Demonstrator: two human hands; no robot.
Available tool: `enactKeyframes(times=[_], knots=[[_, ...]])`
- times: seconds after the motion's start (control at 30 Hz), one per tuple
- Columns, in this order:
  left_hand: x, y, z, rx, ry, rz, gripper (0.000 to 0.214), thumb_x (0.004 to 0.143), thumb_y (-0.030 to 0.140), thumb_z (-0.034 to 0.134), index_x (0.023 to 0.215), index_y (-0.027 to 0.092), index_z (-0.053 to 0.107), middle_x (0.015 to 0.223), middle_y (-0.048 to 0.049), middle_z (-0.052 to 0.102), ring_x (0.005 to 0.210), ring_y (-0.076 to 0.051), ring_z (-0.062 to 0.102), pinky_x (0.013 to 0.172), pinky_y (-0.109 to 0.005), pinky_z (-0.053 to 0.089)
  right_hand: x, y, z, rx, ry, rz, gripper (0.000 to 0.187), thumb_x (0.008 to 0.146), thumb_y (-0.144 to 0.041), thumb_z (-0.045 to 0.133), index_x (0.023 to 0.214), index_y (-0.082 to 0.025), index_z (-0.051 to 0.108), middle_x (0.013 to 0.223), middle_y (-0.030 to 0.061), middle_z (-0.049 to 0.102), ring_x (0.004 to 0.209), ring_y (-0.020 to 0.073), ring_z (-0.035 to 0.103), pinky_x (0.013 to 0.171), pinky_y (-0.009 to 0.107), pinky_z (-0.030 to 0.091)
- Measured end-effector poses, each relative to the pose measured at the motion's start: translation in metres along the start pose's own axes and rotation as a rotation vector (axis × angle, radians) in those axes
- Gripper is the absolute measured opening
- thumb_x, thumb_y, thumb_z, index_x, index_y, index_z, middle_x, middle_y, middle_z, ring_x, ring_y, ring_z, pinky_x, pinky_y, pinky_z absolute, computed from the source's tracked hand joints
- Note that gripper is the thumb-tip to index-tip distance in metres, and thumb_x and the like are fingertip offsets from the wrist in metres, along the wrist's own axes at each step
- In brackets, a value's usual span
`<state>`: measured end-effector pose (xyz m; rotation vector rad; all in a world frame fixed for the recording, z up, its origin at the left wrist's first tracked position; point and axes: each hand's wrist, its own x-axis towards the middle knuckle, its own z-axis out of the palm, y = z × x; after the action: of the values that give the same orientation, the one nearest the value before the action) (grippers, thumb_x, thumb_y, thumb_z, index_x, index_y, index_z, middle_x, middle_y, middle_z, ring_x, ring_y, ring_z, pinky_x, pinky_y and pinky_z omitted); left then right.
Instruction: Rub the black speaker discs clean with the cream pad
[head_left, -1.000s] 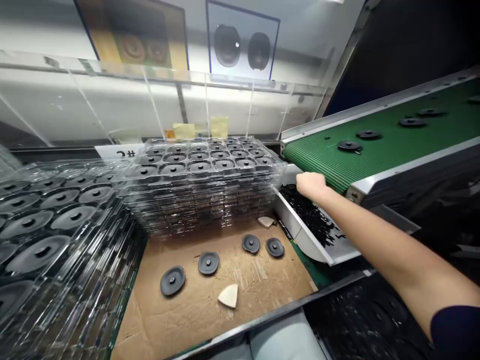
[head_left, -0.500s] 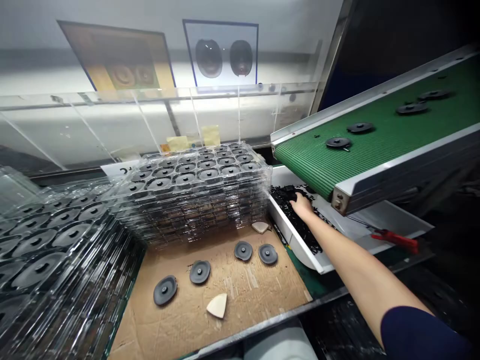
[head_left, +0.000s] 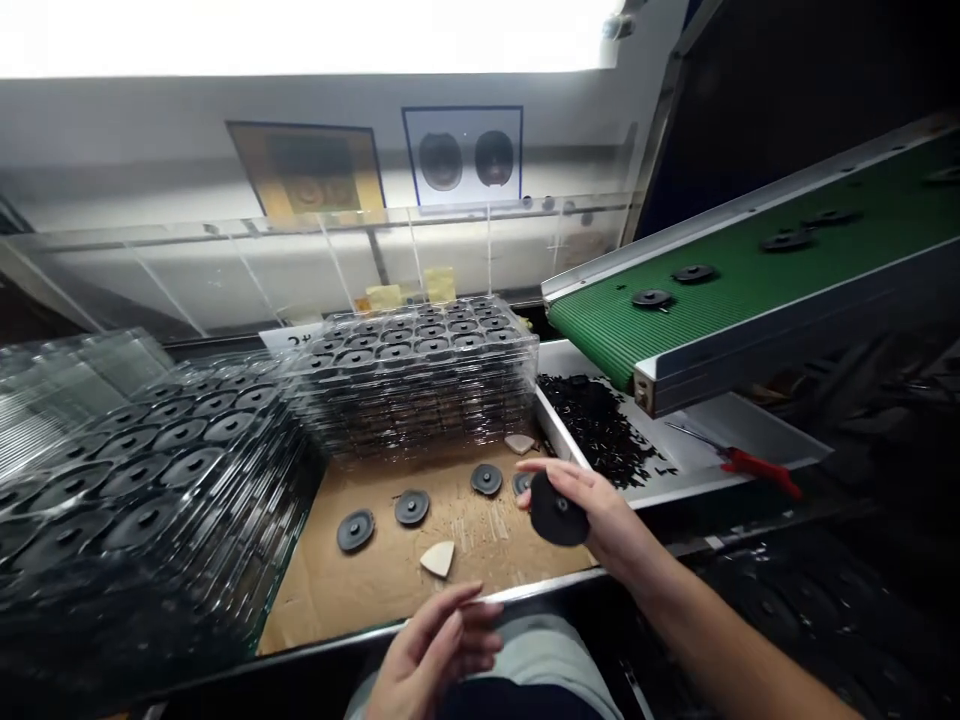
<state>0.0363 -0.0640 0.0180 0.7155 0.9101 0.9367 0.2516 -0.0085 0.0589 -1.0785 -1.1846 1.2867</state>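
Observation:
Between the fingers and thumb of my right hand (head_left: 600, 500) is a black round disc (head_left: 559, 512) with a small hub in its middle, raised above the right side of the cardboard (head_left: 300, 610). Nothing is in my left hand (head_left: 435, 650); its fingers are apart, low at the table's front edge. Several like discs lie on the cardboard: one at the left (head_left: 355, 530), a second (head_left: 412, 507), a third (head_left: 487, 479), and another partly hidden behind my right fingers. A cream wedge-shaped pad (head_left: 438, 558) rests near the front, a similar pad (head_left: 519, 443) farther back.
Clear plastic trays (head_left: 420, 350) holding discs are stacked at the back, more trays (head_left: 180, 440) at the left. A green conveyor (head_left: 720, 320) carrying discs slopes down at the right, above a white bin (head_left: 559, 430) of black scraps (head_left: 600, 425). Red-handled screwdriver (head_left: 761, 470) lies beside it.
My right hand has come out of the scrap bin toward me, now with a disc in it. My left hand has entered at the bottom. The camera view has shifted, and discs on the conveyor moved slightly down-left.

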Motion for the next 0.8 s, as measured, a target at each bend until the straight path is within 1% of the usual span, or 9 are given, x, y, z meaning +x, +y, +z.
enactKeyframes(times=[0.1, 0.17, 0.23, 0.33, 0.4, 0.47, 0.53, 0.67, 0.8], knots=[[0.002, 0.009, 0.024, -0.149, -0.188, -0.063, 0.044, 0.072, 0.052, 0.065, 0.104, 0.021, 0.069, 0.099, -0.0108, 0.072, 0.079, -0.022, 0.068, 0.067, -0.032, 0.053, -0.024, 0.003, 0.027, 0.166, -0.079, 0.072, 0.040, 0.081, -0.050, 0.057, 0.100, -0.017, 0.068, 0.080, 0.0077, 0.072, 0.073, 0.0200, 0.068, 0.070, 0.033, 0.054], [0.002, 0.005, 0.028, -0.158, -0.205, -0.019, 0.046, 0.075, 0.053, 0.061, 0.109, 0.023, 0.066, 0.102, -0.0100, 0.070, 0.082, -0.022, 0.068, 0.068, -0.033, 0.053, -0.032, 0.011, 0.043, 0.250, -0.066, 0.100, 0.034, 0.078, -0.048, 0.062, 0.094, -0.018, 0.070, 0.087, 0.0080, 0.072, 0.075, 0.0194, 0.068, 0.071, 0.032, 0.053], [0.001, -0.007, 0.023, -0.067, -0.104, 0.180, 0.046, 0.072, 0.048, 0.066, 0.112, 0.027, 0.064, 0.111, -0.0085, 0.068, 0.094, -0.023, 0.065, 0.078, -0.033, 0.052, -0.036, 0.024, 0.058, 0.321, 0.001, 0.114, 0.032, 0.078, -0.047, 0.062, 0.094, -0.020, 0.070, 0.093, 0.0072, 0.072, 0.081, 0.0196, 0.067, 0.076, 0.032, 0.052], [0.000, -0.028, 0.008, 0.168, 0.207, 0.569, 0.056, 0.061, 0.035, 0.079, 0.115, 0.032, 0.062, 0.119, -0.0052, 0.064, 0.111, -0.026, 0.056, 0.096, -0.034, 0.042, -0.041, 0.048, 0.081, 0.402, 0.128, 0.149, 0.036, 0.079, -0.050, 0.059, 0.102, -0.024, 0.068, 0.100, 0.0062, 0.071, 0.092, 0.0223, 0.066, 0.083, 0.035, 0.052], [0.001, -0.036, -0.003, 0.306, 0.335, 0.680, 0.054, 0.062, 0.027, 0.079, 0.114, 0.032, 0.062, 0.119, -0.0055, 0.063, 0.115, -0.027, 0.053, 0.101, -0.037, 0.037, -0.042, 0.065, 0.093, 0.426, 0.177, 0.192, 0.040, 0.078, -0.053, 0.058, 0.104, -0.025, 0.067, 0.104, 0.0065, 0.070, 0.096, 0.0246, 0.065, 0.084, 0.038, 0.053], [0.004, -0.039, -0.013, 0.398, 0.351, 0.663, 0.045, 0.067, 0.022, 0.075, 0.110, 0.029, 0.065, 0.123, -0.0078, 0.061, 0.120, -0.029, 0.050, 0.104, -0.040, 0.034, -0.042, 0.079, 0.102, 0.423, 0.189, 0.241, 0.040, 0.078, -0.054, 0.058, 0.104, -0.025, 0.068, 0.108, 0.0069, 0.069, 0.099, 0.0260, 0.065, 0.085, 0.040, 0.054], [0.009, -0.039, -0.021, 0.412, 0.353, 0.621, 0.043, 0.067, 0.020, 0.074, 0.108, 0.027, 0.067, 0.128, -0.0092, 0.058, 0.125, -0.031, 0.046, 0.106, -0.041, 0.032, -0.039, 0.090, 0.107, 0.395, 0.180, 0.284, 0.040, 0.080, -0.052, 0.057, 0.106, -0.024, 0.068, 0.113, 0.0073, 0.068, 0.104, 0.0260, 0.063, 0.090, 0.040, 0.052], [0.021, -0.042, -0.032, 0.298, 0.356, 0.524, 0.050, 0.061, 0.019, 0.079, 0.109, 0.028, 0.066, 0.123, -0.0078, 0.063, 0.123, -0.029, 0.049, 0.105, -0.040, 0.034, -0.030, 0.107, 0.117, 0.273, 0.145, 0.332, 0.042, 0.087, -0.051, 0.050, 0.112, -0.021, 0.066, 0.117, 0.0090, 0.066, 0.110, 0.0246, 0.061, 0.097, 0.040, 0.047], [0.032, -0.038, -0.042, 0.119, 0.379, 0.350, 0.053, 0.055, 0.023, 0.083, 0.105, 0.028, 0.066, 0.121, -0.0072, 0.065, 0.120, -0.027, 0.052, 0.101, -0.036, 0.039, -0.017, 0.118, 0.119, 0.064, 0.083, 0.321, 0.044, 0.091, -0.050, 0.040, 0.112, -0.022, 0.066, 0.111, 0.0090, 0.068, 0.103, 0.0240, 0.064, 0.091, 0.040, 0.051]])
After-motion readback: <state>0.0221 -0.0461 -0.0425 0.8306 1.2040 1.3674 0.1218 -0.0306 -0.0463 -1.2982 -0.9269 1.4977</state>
